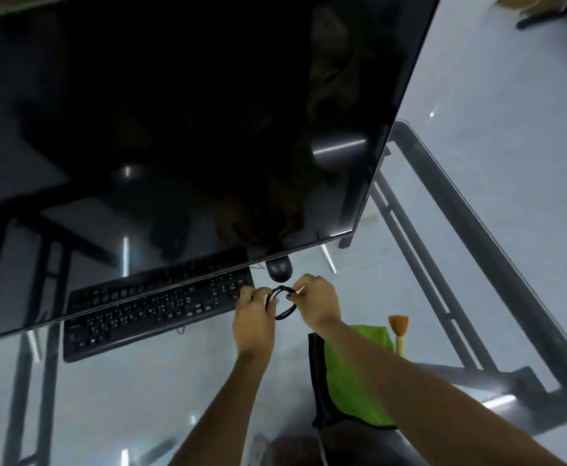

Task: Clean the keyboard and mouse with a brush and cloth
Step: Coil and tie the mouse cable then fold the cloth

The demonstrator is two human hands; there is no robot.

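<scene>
A: Left to right: keyboard (154, 311) lies long-axis across the glass table (147, 391), left of both hands; mouse (279, 268) just beyond them.

B: Hands?

A: Left hand (253, 322) and right hand (315, 302) both pinch a coiled black cable (283, 302), arms stretched forward.

B: Tools?

A: Green cloth (352, 371) and brush (398, 331) lie right, nearer the right hand, untouched.

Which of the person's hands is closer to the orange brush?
Right. The right hand is just up-left of the brush, gripping the coiled cable; the left hand lies farther left.
</scene>
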